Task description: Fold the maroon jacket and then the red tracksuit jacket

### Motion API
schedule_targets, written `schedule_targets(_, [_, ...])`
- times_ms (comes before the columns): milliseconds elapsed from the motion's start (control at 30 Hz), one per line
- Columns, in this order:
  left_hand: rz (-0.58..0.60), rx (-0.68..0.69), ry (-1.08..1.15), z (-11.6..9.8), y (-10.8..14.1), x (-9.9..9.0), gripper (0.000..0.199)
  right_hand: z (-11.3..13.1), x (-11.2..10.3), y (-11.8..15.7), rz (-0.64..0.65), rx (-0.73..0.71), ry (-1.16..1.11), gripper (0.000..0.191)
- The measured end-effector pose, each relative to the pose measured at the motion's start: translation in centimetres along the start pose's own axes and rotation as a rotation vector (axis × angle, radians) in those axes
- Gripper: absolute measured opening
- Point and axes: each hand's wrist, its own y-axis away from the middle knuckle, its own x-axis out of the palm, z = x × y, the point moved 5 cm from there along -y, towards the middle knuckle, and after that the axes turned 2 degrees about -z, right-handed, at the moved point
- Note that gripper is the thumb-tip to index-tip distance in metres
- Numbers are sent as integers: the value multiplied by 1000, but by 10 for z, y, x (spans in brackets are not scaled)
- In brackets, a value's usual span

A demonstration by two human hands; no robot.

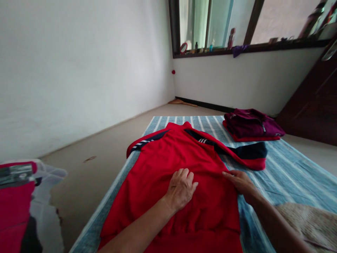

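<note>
The red jacket (184, 158) is the landmark. It lies spread on the striped cloth (297, 165), collar at the far end; the near end is cut off by the lower frame edge. The support under the cloth is hidden.

Left hand (181, 189): on the middle of the red jacket, fingers loosely bent, thumb apart, not clenched. Its palm side is hidden.

Right hand (240, 182): at the right edge of the red jacket, fingertips touching the fabric. Whether it pinches the edge cannot be told.

Left sleeve (147, 140): angled outward from the jacket; its end is out of sight. Right sleeve (252, 156): extended right, dark part and red part visible.

Right of the jacket's collar: folded purple garment (250, 123), on a red folded piece (255, 138). Lower right of the jacket: beige fabric (310, 221), cut off. Left of the jacket, apart: pink item (15, 207) beside translucent plastic (46, 211), both cut off.
</note>
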Motion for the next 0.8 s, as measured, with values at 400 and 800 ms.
schedule_targets(400, [-28, 45, 113, 12, 3, 31, 43, 20, -5, -54, -291, -150, 244, 16])
schedule_targets(800, [21, 33, 124, 13, 5, 37, 47, 6, -6, -38, -157, -141, 604, 33])
